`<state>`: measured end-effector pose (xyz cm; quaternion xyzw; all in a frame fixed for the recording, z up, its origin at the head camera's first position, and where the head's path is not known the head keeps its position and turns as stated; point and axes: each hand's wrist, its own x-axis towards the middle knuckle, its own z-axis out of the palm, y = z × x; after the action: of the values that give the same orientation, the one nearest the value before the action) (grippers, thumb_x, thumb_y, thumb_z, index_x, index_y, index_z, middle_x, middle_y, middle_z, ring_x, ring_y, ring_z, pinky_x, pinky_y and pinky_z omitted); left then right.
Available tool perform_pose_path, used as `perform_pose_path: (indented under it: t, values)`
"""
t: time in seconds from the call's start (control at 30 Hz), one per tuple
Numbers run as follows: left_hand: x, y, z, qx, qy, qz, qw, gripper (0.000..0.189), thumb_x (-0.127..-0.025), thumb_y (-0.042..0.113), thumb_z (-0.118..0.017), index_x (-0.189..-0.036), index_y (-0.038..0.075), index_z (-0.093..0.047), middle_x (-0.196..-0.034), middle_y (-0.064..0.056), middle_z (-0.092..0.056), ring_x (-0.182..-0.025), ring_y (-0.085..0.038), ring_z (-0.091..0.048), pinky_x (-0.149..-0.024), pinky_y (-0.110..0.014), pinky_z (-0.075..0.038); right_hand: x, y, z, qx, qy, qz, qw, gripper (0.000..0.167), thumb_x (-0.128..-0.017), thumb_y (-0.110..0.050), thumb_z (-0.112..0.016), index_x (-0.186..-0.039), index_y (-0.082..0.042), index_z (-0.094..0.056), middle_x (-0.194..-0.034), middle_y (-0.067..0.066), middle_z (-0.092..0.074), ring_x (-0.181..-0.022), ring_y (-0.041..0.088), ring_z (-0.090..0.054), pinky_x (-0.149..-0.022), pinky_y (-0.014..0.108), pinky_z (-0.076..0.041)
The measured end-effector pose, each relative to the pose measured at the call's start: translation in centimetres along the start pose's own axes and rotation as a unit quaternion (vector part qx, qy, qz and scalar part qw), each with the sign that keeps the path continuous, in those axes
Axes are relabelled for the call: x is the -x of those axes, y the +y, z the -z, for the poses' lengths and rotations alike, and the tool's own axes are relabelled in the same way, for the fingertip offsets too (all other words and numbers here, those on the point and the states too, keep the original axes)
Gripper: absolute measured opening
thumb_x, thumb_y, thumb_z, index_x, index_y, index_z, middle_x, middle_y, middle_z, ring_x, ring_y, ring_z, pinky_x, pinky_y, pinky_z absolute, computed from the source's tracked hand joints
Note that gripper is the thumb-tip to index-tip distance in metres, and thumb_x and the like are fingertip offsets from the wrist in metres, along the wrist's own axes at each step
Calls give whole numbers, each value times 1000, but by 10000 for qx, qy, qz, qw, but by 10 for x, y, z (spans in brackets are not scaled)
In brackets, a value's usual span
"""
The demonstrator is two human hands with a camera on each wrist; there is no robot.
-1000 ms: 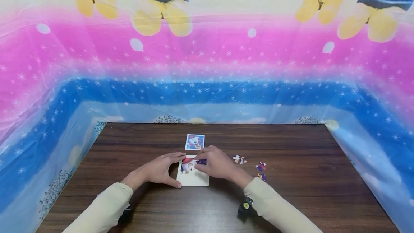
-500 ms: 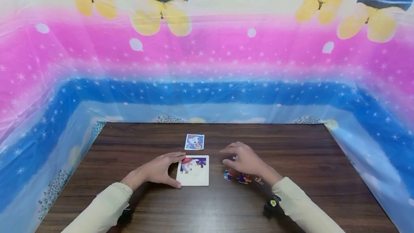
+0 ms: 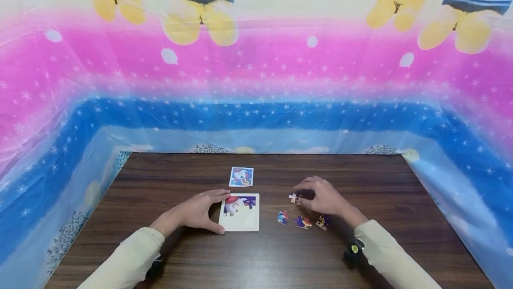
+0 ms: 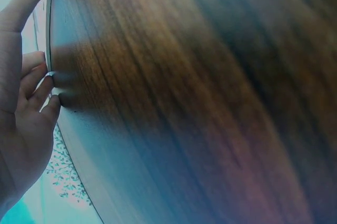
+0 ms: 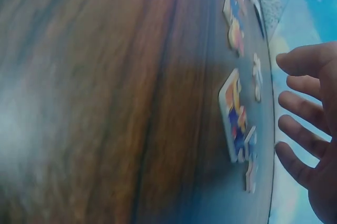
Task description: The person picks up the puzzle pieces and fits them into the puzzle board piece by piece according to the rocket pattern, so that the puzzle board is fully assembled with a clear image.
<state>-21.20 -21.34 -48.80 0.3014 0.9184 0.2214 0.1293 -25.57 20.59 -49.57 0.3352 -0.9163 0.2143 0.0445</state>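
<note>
A square puzzle board (image 3: 249,223) lies flat in the head view, its upper part filled with picture pieces showing a red hat and a purple sky. My left hand (image 3: 198,210) holds it by its left side, fingers at the upper left corner and thumb at the lower left. My right hand (image 3: 323,196) hovers over the loose pieces, thumb and fingers apart. A whitish puzzle piece (image 3: 294,198) lies by its fingertips. Nearer me are a blue-and-red piece (image 3: 282,217), a purple-and-orange piece (image 3: 302,222) and a dark purple piece (image 3: 322,222). The right wrist view shows spread fingers (image 5: 303,105).
Behind the board lies a small picture card (image 3: 241,177) with a similar image. Everything rests on a dark wood-grain table (image 3: 200,253). A printed cloth (image 3: 256,115) hangs behind the table and along both sides.
My right hand has left the board and moved right, over the loose pieces. A dark purple piece now shows on the board's upper right. My left hand stays put.
</note>
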Motion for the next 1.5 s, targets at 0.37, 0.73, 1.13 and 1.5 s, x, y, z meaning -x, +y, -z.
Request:
perform_pose_path:
  t: [0.37, 0.73, 1.13, 1.5]
  values:
    - [0, 1, 1, -12, 5, -27, 10000, 105, -76, 63, -83, -156, 8, -44, -162, -12, -38, -149, -35, -36, -116, -57, -35, -4, 5, -3, 256, -449, -44, 9987, 39, -88, -21, -73, -127, -19, -75, -119, 2, -69, -106, 20, -62, -84, 41, -52]
    - [1, 1, 1, -9, 25, -22, 10000, 105, -76, 63, -82, -156, 8, -43, -162, -12, -38, -148, -35, -36, -115, -58, -36, -8, -3, -5, 361, -384, -168, 9985, 26, -92, -31, -77, -112, -16, -80, -109, -1, -68, -98, 16, -60, -82, 39, -53]
    - [0, 2, 2, -20, -51, 37, 10000, 104, -76, 63, -83, -157, 10, -43, -162, -11, -38, -149, -36, -36, -114, -59, -36, -5, 2, -3, 374, -457, -68, 9982, 32, -87, -17, -75, -119, -14, -78, -113, 3, -67, -103, 21, -60, -86, 44, -53]
    - [0, 2, 1, -58, -31, 84, 9999, 105, -76, 64, -82, -157, 11, -42, -163, -11, -37, -149, -35, -36, -114, -59, -36, -8, 7, -3, 381, -592, 47, 9975, 28, -89, -27, -80, -114, -16, -80, -113, 1, -68, -106, 21, -61, -91, 44, -54]
